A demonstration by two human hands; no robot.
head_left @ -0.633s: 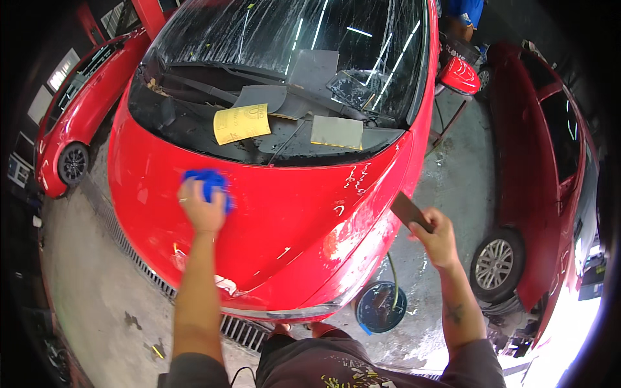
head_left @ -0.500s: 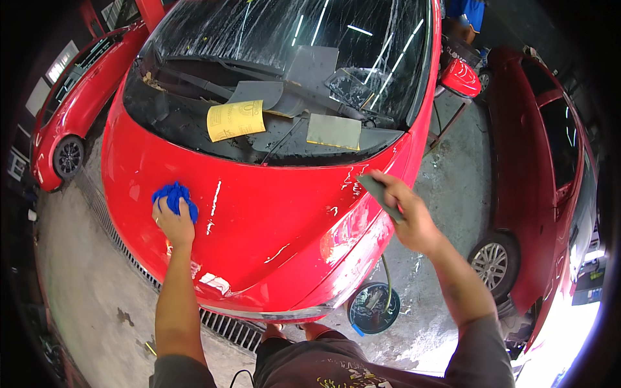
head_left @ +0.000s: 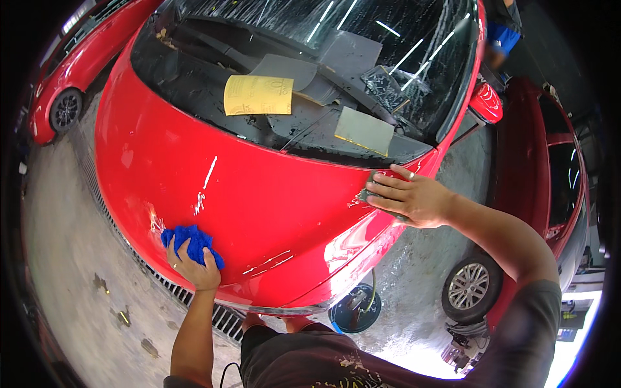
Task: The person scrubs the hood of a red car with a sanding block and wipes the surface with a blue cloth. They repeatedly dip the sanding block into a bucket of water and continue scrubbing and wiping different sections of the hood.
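The red car hood (head_left: 278, 207) spreads in front of me, with whitish wet streaks on it. My left hand (head_left: 195, 266) grips a bunched blue cloth (head_left: 194, 240) against the hood near its front left edge. Up by the right rear corner of the hood, my right hand (head_left: 417, 199) presses a grey-green piece of sandpaper (head_left: 370, 189) onto the paint. Its fingers lie stretched over the piece and cover most of it. A whitish smear sits beside that piece, and another shows just left of the cloth.
A yellow sheet (head_left: 259, 96) and a grey sheet (head_left: 364, 131) lie at the windshield base. A dark bucket (head_left: 356, 309) stands on the floor by the front bumper. Red cars stand left (head_left: 90, 61) and right (head_left: 517, 161). A floor grate (head_left: 228, 321) runs beneath. Another person (head_left: 503, 39) is at far right.
My left hand and the blue cloth have moved nearer along the hood. My right hand, raised with the sandpaper before, now lies on the hood. The view has shifted a little.
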